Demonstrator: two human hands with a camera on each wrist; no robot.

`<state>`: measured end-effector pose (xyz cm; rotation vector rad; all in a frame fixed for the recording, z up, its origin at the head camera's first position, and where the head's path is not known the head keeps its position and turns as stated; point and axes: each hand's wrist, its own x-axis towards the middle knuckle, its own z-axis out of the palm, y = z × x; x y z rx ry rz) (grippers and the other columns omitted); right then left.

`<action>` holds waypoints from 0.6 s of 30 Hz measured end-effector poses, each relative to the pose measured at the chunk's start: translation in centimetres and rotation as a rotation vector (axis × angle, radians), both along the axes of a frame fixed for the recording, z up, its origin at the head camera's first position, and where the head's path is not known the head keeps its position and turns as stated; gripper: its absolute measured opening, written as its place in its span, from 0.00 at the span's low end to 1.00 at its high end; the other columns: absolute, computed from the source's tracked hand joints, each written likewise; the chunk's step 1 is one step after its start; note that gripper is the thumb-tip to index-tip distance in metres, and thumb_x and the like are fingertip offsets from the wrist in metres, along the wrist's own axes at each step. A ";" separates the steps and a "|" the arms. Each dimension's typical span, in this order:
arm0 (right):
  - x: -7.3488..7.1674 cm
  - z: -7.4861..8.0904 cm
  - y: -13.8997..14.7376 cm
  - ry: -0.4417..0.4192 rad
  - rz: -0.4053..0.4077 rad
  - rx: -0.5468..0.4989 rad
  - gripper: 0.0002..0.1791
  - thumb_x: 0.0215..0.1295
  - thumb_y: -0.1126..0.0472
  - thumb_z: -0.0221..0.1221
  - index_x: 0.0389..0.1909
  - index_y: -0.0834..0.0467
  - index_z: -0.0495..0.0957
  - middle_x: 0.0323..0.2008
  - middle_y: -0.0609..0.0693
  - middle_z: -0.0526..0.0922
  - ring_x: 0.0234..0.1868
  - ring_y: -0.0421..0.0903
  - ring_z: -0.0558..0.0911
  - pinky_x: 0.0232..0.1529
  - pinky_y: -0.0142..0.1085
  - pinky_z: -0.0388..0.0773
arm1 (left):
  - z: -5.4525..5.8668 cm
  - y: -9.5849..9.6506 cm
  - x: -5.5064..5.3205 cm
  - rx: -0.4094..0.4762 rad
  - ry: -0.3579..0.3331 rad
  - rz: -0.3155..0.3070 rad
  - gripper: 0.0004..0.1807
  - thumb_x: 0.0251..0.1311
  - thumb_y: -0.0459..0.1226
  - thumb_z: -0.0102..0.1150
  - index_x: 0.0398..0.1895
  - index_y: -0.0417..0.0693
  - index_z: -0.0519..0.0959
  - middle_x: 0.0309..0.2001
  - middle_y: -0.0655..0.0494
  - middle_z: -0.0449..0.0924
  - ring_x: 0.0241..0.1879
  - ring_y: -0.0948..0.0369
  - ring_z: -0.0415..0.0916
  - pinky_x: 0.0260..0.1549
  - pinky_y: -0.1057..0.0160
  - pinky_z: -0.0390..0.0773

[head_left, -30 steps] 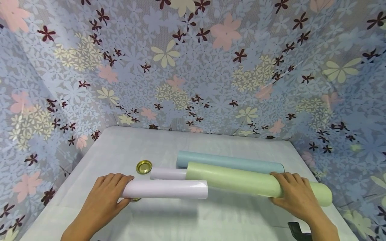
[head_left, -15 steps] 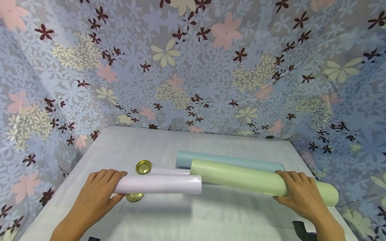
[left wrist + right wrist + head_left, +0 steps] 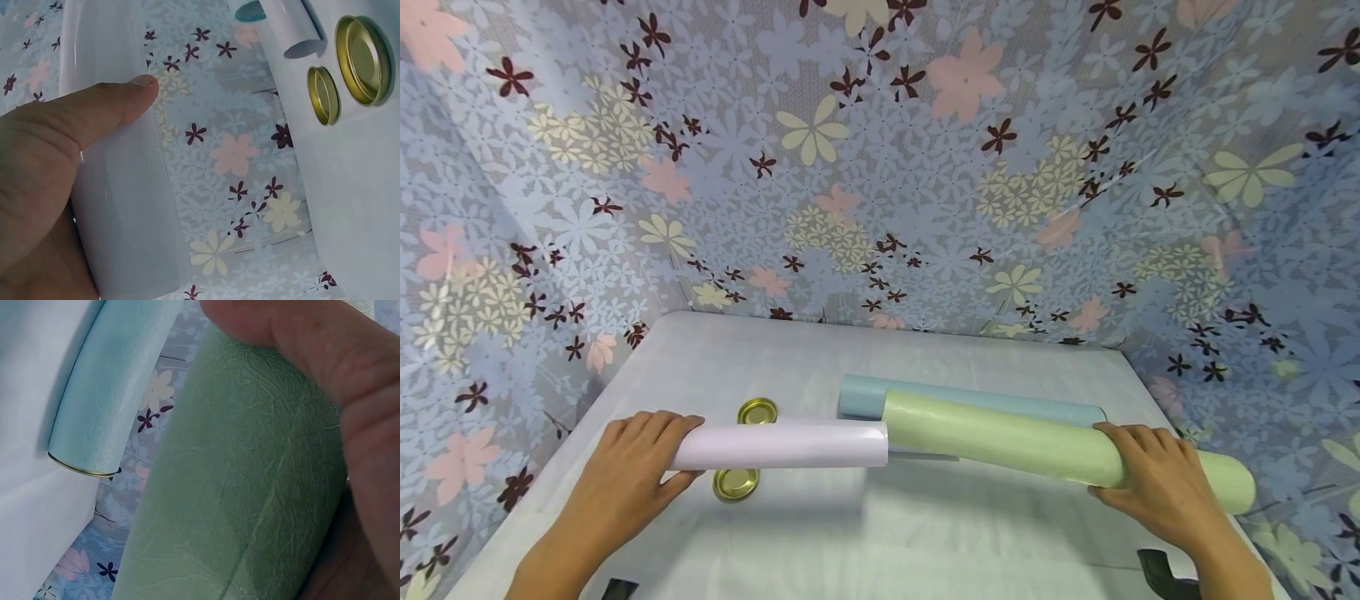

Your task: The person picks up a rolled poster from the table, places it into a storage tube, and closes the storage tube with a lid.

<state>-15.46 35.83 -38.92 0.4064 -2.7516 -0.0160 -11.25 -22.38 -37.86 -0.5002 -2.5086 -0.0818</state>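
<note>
My left hand [image 3: 632, 467] grips a pale lilac tube [image 3: 782, 444] by its left end, the thumb [image 3: 119, 106] lying along its side. The tube is held raised and nearly level. My right hand [image 3: 1157, 475] holds a thicker light green tube [image 3: 1000, 437] near its right end, thumb below and fingers over the top. Its creased surface [image 3: 231, 469] fills much of the right wrist view. In the head view the lilac tube's right end overlaps the green tube's left end. Beneath them another lilac tube [image 3: 290, 28] lies on the table, mostly hidden in the head view.
A light blue tube [image 3: 861, 396] with a gold rim at its right end lies behind the green one on the white-covered table [image 3: 737, 358]. Two round gold lids [image 3: 736, 483] lie at the left. Flowered cloth [image 3: 880, 208] hangs around the back and sides.
My left hand has carried the lilac tube left and slightly away, uncovering the nearer gold lid. My right hand has shifted the green tube a little right. The lying lilac tube has become largely covered.
</note>
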 end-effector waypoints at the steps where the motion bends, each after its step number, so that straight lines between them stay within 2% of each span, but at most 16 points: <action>1: 0.0 0.0 0.1 -0.001 -0.002 0.001 0.48 0.29 0.43 0.75 0.58 0.51 0.68 0.48 0.61 0.77 0.47 0.63 0.72 0.41 0.59 0.65 | 0.0 0.0 0.0 -0.002 0.001 0.003 0.35 0.29 0.43 0.78 0.47 0.47 0.76 0.40 0.52 0.80 0.42 0.51 0.75 0.42 0.49 0.69; 7: 0.2 0.2 0.5 0.001 -0.010 -0.007 0.49 0.29 0.44 0.75 0.58 0.51 0.68 0.48 0.61 0.77 0.47 0.62 0.72 0.42 0.60 0.64 | 0.3 -0.2 -0.1 -0.003 -0.002 0.021 0.35 0.29 0.42 0.78 0.47 0.47 0.76 0.40 0.51 0.80 0.42 0.50 0.75 0.42 0.48 0.69; 18: 0.4 0.4 0.9 0.025 -0.003 -0.016 0.49 0.27 0.44 0.76 0.58 0.51 0.69 0.47 0.61 0.77 0.44 0.62 0.73 0.40 0.58 0.64 | 0.4 -0.7 -0.5 -0.001 0.027 0.014 0.34 0.30 0.43 0.77 0.47 0.46 0.75 0.39 0.51 0.80 0.41 0.49 0.74 0.42 0.48 0.68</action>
